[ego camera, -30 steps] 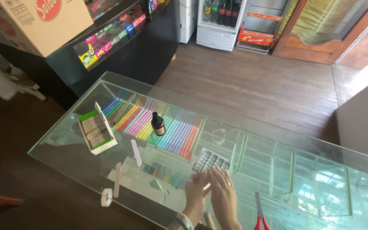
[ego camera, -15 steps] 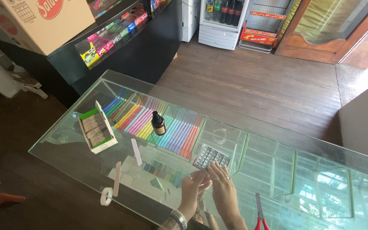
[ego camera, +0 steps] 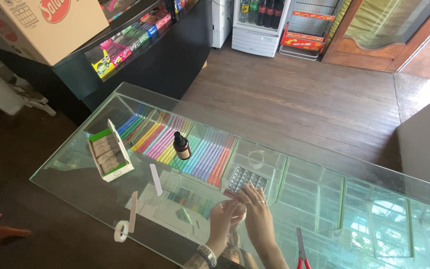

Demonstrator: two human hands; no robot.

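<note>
Both hands meet at the near edge of the glass table (ego camera: pixel 324 174). The left hand (ego camera: pixel 223 217) curls around a small pale object (ego camera: pixel 240 213), too hidden to identify; the right hand (ego camera: pixel 257 211) rests open, fingers touching it. Red-handled scissors (ego camera: pixel 301 249) lie just right, a dark dropper bottle (ego camera: pixel 181 146) farther back.

A dark dropper bottle (ego camera: pixel 180 145), green-white box (ego camera: pixel 109 156) and red-handled scissors (ego camera: pixel 301 251) rest on the glass counter (ego camera: pixel 374 234).

Bright daylight enters from the doorway at upper right, glaring off the glass tabletop (ego camera: pixel 374 219); left floor lies dim; sharp focus.
</note>
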